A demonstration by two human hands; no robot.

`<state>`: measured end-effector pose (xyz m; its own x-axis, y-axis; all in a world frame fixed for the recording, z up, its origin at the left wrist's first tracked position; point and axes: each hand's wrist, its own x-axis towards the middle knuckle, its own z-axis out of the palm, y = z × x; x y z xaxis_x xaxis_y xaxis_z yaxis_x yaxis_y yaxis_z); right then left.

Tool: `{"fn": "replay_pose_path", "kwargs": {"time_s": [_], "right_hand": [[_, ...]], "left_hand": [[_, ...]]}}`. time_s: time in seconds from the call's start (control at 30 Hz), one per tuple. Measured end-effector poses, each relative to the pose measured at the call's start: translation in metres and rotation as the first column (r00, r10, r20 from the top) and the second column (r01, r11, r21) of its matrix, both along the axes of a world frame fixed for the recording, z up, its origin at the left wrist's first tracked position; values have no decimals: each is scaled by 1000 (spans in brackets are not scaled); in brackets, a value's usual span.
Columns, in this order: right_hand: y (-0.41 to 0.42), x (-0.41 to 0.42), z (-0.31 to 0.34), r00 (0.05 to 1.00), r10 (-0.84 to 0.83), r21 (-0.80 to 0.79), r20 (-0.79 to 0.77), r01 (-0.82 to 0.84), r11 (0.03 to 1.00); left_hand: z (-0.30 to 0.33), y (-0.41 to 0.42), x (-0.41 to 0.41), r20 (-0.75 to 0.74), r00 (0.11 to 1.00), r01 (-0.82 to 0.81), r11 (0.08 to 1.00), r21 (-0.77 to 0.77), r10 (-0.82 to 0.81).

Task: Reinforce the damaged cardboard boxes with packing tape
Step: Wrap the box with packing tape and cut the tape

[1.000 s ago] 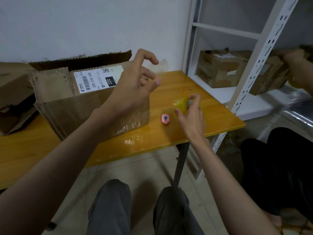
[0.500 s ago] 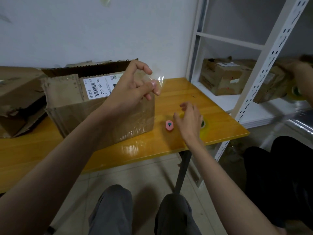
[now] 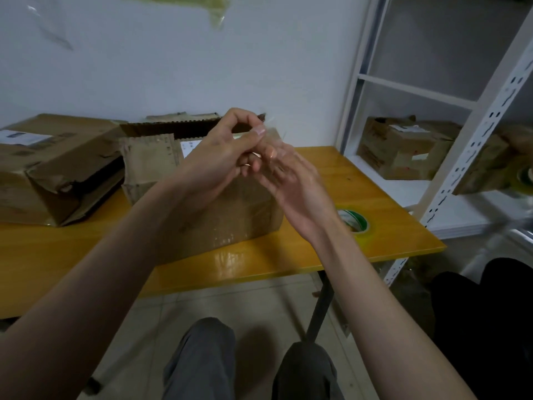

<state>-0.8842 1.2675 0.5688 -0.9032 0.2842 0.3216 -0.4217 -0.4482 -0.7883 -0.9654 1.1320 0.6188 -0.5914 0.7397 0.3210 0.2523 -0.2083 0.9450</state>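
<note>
A worn cardboard box with a white label stands on the orange table, its front face shiny with clear tape. Both hands are raised in front of it. My left hand pinches a short strip of clear tape between thumb and fingertips. My right hand is blurred, just right of the left, with its fingers stretched up to touch the strip. A yellow-green tape roll lies flat on the table behind my right wrist.
A crushed box sits at the table's left. A white metal shelf to the right holds another box. Another person's dark-clad legs are at the lower right. My knees are below the table edge.
My right hand left the tape roll on the table and rose to meet my left hand at the tape strip. The view tilted upward and closer.
</note>
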Motion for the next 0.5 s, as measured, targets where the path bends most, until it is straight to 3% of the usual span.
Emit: {"fn": "replay_pose_path", "kwargs": {"time_s": [0.5], "right_hand": [[-51,-27,23,980,189,-116,-66,-196,974]], "left_hand": [[22,-58,-14,-8,997,-82,997,-10,82]]}}
